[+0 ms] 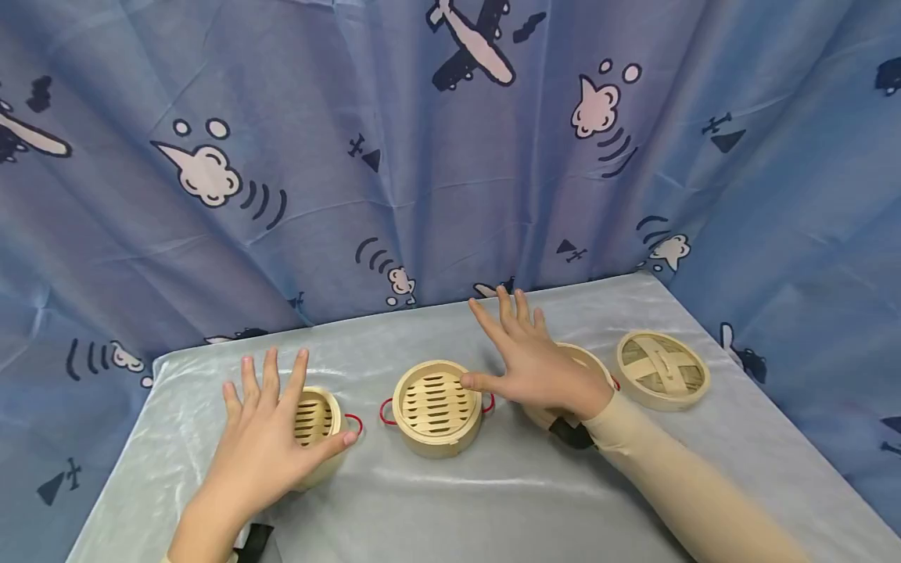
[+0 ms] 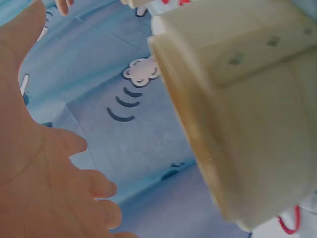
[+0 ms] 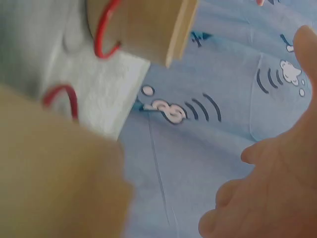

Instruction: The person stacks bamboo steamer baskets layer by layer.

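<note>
Beige-sleeved right hand (image 1: 531,363): fingers spread wide, gripping nothing. Left hand (image 1: 263,447): likewise spread, gripping nothing. Round pale-bamboo steamer baskets, three: left basket (image 1: 314,414) under the left hand; middle basket (image 1: 436,407), slatted, between the hands; right basket (image 1: 586,360) under the right hand. Red looped handles (image 1: 382,412), four visible. Round woven-bamboo lid (image 1: 662,371), one, beyond the right hand. Silver-grey cloth (image 1: 450,508), beneath all.

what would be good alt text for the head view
A person's left hand and right hand, both spread open, partly hide the two outer of three bamboo steamer baskets on a pale cloth. A woven lid lies right of the baskets; a blue airplane-print curtain hangs behind.
</note>
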Motion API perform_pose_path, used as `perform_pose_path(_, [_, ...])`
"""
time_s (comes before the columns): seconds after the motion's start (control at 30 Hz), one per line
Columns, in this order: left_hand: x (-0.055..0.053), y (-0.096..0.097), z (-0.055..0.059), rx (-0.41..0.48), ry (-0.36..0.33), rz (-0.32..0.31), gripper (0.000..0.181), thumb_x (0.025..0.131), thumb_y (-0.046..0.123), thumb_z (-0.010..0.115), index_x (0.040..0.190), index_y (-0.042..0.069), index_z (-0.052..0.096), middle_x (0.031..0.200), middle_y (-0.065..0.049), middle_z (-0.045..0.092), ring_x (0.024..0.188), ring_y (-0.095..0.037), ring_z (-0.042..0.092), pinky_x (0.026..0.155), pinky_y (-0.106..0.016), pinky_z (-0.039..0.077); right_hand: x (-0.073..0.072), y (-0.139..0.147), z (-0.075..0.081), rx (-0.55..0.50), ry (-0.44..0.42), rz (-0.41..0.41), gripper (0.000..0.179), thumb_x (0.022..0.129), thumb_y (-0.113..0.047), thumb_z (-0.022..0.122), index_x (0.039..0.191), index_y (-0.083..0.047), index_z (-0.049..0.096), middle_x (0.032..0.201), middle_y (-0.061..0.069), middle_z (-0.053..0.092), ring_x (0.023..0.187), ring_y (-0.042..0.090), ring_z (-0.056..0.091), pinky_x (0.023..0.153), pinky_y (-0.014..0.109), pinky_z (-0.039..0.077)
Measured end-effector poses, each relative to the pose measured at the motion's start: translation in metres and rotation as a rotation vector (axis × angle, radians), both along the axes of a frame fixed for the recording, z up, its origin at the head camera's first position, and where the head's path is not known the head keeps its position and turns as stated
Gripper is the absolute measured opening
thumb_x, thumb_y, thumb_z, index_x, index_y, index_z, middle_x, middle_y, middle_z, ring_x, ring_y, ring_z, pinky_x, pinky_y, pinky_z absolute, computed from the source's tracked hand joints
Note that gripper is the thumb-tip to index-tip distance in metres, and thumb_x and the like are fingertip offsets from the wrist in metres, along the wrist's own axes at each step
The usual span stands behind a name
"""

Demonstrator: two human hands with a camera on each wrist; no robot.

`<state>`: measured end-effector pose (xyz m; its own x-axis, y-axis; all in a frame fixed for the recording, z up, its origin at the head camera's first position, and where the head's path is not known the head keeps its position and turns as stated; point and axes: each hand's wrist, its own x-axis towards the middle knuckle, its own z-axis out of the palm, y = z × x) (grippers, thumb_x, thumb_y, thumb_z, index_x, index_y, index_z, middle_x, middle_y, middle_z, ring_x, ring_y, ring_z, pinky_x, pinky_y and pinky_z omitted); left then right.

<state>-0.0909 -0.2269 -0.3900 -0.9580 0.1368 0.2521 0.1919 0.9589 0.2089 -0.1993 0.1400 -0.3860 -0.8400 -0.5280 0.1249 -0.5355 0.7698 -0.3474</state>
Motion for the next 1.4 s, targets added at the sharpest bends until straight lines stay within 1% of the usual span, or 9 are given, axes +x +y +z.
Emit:
perform_pose_path(0.43, [0.014,-0.024,-0.033,0.148,-0.031,0.027,0.141,0.064,0.079,0.074,0.16,0.015,-0.008,0.163,-0.023,0.002,0.148,-0.041,-0.013,0.116,-0.06,-0.005,0.015,-0.021,-0.02,-0.087,-0.135,0.133,0.11,0.078,-0.082,0.056,0.158,-0.039,-0.005,0.161,0.009,-0.025,0.145,0.031,-0.025,0.109,0.069,0.019])
perform_pose_path(0.7, [0.017,-0.05,-0.054,0.262,-0.094,0.016,0.146,0.06,0.073,0.082,0.16,0.015,-0.007,0.161,-0.027,0.011,0.147,-0.048,-0.006,0.115,-0.064,0.001,0.02,-0.028,-0.027,-0.09,-0.348,0.224,0.122,0.074,-0.077,0.066,0.156,-0.037,-0.015,0.161,0.012,-0.021,0.146,0.034,-0.018,0.114,0.063,0.013])
perform_pose_path(0.8, [0.017,-0.056,-0.058,0.317,-0.15,0.027,0.147,0.058,0.068,0.086,0.16,0.021,-0.009,0.162,-0.023,0.009,0.147,-0.049,0.001,0.108,-0.072,0.016,0.02,-0.028,-0.032,-0.071,-0.363,0.246,0.127,0.072,-0.076,0.07,0.158,-0.032,-0.011,0.164,0.013,-0.011,0.149,0.031,-0.008,0.116,0.055,0.017])
perform_pose_path(0.9, [0.017,-0.058,-0.06,0.365,-0.186,0.03,0.147,0.057,0.064,0.089,0.159,0.028,-0.01,0.163,-0.018,0.011,0.145,-0.047,0.015,0.099,-0.071,0.03,0.018,-0.027,-0.035,-0.074,-0.322,0.277,0.127,0.071,-0.072,0.074,0.16,-0.028,-0.004,0.164,0.009,0.008,0.148,0.024,0.017,0.115,0.046,0.029])
perform_pose_path(1.07, [0.021,-0.062,-0.063,0.433,-0.203,0.007,0.142,0.058,0.056,0.092,0.161,0.026,-0.002,0.16,-0.015,0.023,0.139,-0.038,0.032,0.108,-0.036,0.031,0.015,-0.027,-0.036,-0.109,-0.234,0.328,0.119,0.067,-0.06,0.085,0.159,-0.024,0.018,0.149,-0.002,0.036,0.122,0.013,0.051,0.1,0.037,0.046])
perform_pose_path(1.17, [0.022,-0.066,-0.065,0.488,-0.225,-0.001,0.138,0.059,0.049,0.094,0.161,0.021,0.005,0.157,-0.015,0.029,0.138,-0.035,0.033,0.106,-0.024,0.027,0.014,-0.027,-0.037,-0.123,-0.201,0.337,0.099,0.064,-0.055,0.089,0.143,-0.019,0.041,0.135,-0.004,0.044,0.109,0.013,0.056,0.092,0.034,0.05])
perform_pose_path(1.23, [0.021,-0.069,-0.066,0.506,-0.236,-0.004,0.137,0.059,0.048,0.095,0.161,0.019,0.008,0.155,-0.015,0.032,0.137,-0.034,0.034,0.106,-0.032,0.029,0.013,-0.027,-0.038,-0.121,-0.18,0.333,0.083,0.063,-0.054,0.09,0.125,-0.017,0.049,0.123,-0.006,0.046,0.099,0.012,0.057,0.083,0.03,0.051])
perform_pose_path(1.33, [0.02,-0.072,-0.068,0.497,-0.24,-0.003,0.137,0.058,0.048,0.095,0.161,0.019,0.009,0.154,-0.014,0.034,0.136,-0.033,0.036,0.102,-0.043,0.032,0.012,-0.027,-0.04,-0.131,-0.166,0.339,0.066,0.062,-0.052,0.091,0.099,-0.018,0.049,0.109,-0.007,0.045,0.088,0.011,0.056,0.073,0.026,0.049])
perform_pose_path(1.4, [0.021,-0.074,-0.071,0.482,-0.236,0.005,0.137,0.058,0.05,0.094,0.161,0.02,0.009,0.155,-0.013,0.035,0.135,-0.033,0.037,0.102,-0.035,0.032,0.011,-0.026,-0.041,-0.131,-0.158,0.345,0.063,0.062,-0.052,0.091,0.091,-0.018,0.047,0.108,-0.007,0.044,0.085,0.011,0.055,0.07,0.025,0.048])
